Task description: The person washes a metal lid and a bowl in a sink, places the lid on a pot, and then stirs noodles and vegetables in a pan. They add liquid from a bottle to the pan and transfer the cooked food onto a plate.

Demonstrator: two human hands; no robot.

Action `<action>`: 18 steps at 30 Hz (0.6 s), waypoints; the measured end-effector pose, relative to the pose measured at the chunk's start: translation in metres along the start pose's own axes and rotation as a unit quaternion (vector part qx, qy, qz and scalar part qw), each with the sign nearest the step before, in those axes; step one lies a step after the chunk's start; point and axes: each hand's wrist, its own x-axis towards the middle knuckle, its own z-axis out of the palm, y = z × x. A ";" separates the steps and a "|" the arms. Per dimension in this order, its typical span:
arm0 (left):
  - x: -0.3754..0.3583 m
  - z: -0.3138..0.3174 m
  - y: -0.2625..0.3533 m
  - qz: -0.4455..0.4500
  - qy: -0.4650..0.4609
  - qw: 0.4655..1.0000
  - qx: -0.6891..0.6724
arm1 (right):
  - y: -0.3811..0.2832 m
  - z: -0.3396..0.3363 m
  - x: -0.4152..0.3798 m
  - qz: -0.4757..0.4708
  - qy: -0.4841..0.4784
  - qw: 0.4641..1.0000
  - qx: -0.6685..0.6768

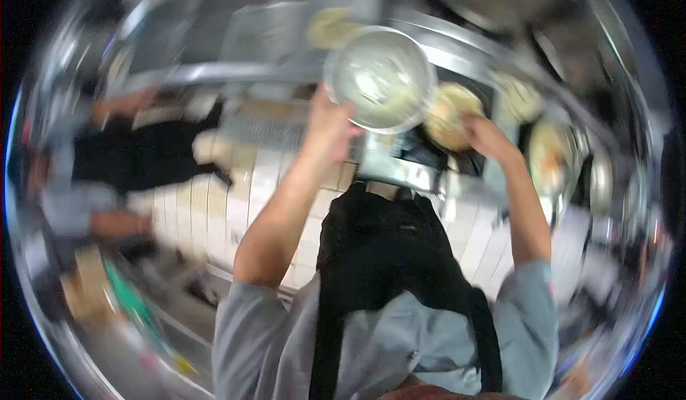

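My left hand [332, 125] is closed on the rim of a round metal bowl [382, 78], with the thumb over its near left edge. Inside the bowl I see shiny highlights and a pale yellowish tint; the contents are too blurred to name. My right hand [489, 136] is at the right edge of a round, pale yellow and orange thing [450, 114], which could be food or a filled dish. Its fingers look closed and overlap that edge, but blur hides what they grip.
Round pans or dishes [550, 157] with pale and orange contents stand to the right. A pale yellow round thing [332, 28] lies behind the bowl. On the left is another person in a black apron [143, 146]. White tiles [264, 186] show below the metal counter.
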 end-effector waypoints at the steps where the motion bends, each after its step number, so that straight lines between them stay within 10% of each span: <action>1: -0.030 -0.021 -0.014 0.031 0.069 0.997 -0.027 | -0.007 -0.007 -0.013 -0.033 0.071 0.997 -0.005; 8: -0.310 -0.120 -0.104 0.086 0.481 0.847 -0.208 | -0.058 0.035 0.022 -0.193 -0.029 0.951 0.240; 18: -0.542 -0.203 -0.174 0.335 0.667 0.611 -0.262 | -0.250 0.176 -0.036 -0.268 -0.263 0.892 0.251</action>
